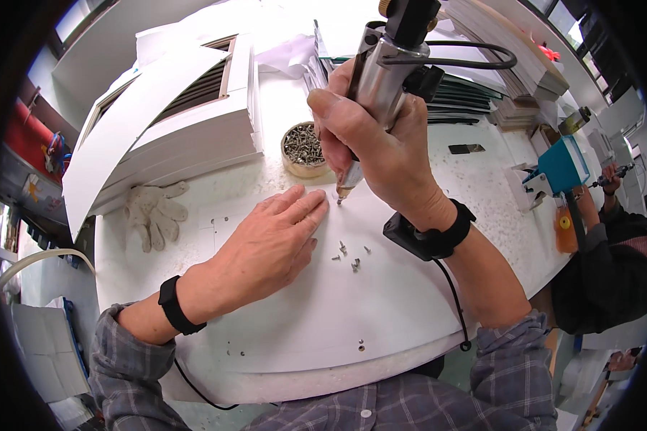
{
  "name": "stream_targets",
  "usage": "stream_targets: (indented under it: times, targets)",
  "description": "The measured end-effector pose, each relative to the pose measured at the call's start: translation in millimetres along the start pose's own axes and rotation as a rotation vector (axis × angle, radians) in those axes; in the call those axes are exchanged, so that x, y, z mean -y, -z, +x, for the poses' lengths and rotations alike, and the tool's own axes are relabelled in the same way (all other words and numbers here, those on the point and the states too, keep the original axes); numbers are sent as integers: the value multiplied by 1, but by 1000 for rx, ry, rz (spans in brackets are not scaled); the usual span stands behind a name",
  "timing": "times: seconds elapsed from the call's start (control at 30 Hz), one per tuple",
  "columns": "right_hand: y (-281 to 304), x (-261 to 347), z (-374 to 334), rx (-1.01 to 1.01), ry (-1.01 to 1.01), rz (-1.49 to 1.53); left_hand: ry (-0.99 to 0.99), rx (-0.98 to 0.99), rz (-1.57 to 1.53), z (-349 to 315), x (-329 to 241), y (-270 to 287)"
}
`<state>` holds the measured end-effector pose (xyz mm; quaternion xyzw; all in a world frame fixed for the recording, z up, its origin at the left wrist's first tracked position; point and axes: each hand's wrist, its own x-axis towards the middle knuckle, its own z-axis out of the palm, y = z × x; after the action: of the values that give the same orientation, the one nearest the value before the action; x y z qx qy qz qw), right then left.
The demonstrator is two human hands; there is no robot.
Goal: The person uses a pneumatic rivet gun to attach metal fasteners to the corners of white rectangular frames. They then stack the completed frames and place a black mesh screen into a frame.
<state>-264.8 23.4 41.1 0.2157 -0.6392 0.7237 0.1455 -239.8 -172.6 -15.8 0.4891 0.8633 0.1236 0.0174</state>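
Note:
My right hand (388,144) is wrapped round a silver and black power screwdriver (383,90), held nearly upright. Its bit points down at a small screw (339,202) on the far part of a white panel (287,323). Flat on that panel lies my left hand (259,241), fingers stretched out, with the fingertips just left of the bit. Several loose screws (356,264) are scattered on the panel between my forearms. Beyond my hands stands a round tub (300,171) full of screws. Small fasteners sit in the panel near its corners, one pair (361,345) at the near edge.
At the left rises a stack of white panels (187,161), with a pale glove (153,215) before it. Dark-edged sheets (460,100) are piled at the back. A teal device (559,164) stands on the right, beside another person (604,266) holding a tool. A black cable (453,302) hangs by my right forearm.

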Motion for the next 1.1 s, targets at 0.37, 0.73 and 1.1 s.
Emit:
stream_targets:
  times: [0.37,0.73,1.1]
  targets:
    - [-1,9,4,9,42,21,73,-46,-33,-1,-15,5]
    - [67,92,-64,-212,67,19,100,-157,117,6,-58,-13]
    - [135,131,-150,-449,66,243,129,-216,-22,6,-97,-10]
